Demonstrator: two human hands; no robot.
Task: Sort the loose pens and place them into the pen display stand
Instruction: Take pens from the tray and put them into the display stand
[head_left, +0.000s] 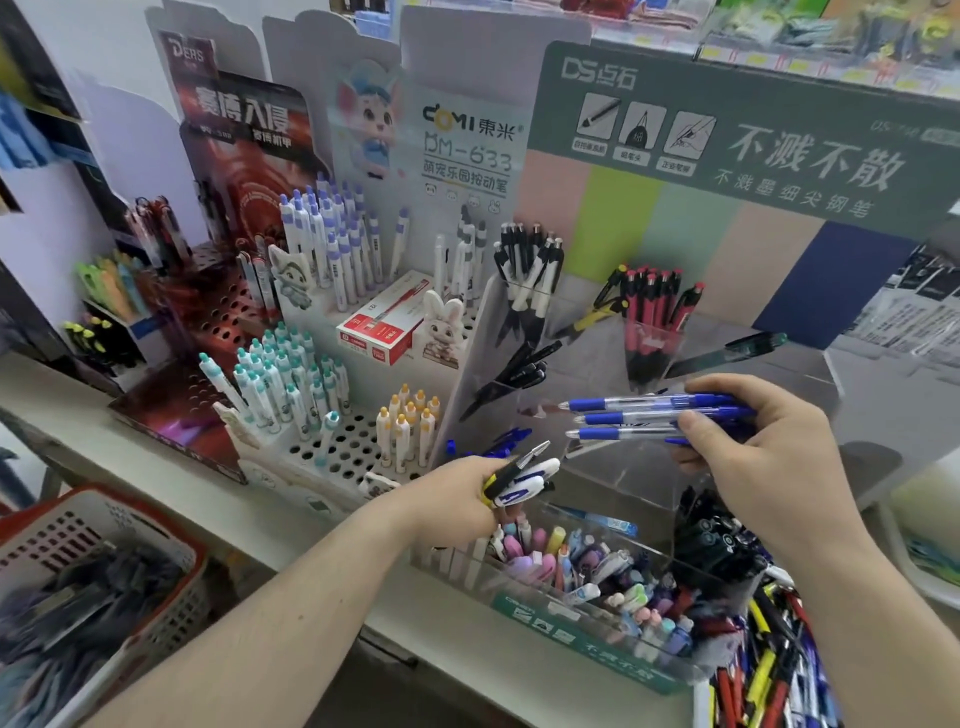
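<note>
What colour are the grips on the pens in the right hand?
Blue, on the clear-barrelled pens held by the right hand; head view.

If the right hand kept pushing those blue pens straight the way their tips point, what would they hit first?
Probably the white stand's side wall. The right hand holds three blue pens with their tips pointing left, toward that wall beside the yellow-topped pens. Depth is unclear, though.

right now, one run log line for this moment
right hand: holds three blue pens level over clear stand | left hand: grips mixed pens | step: sorting, blue pens not yet placed
</note>
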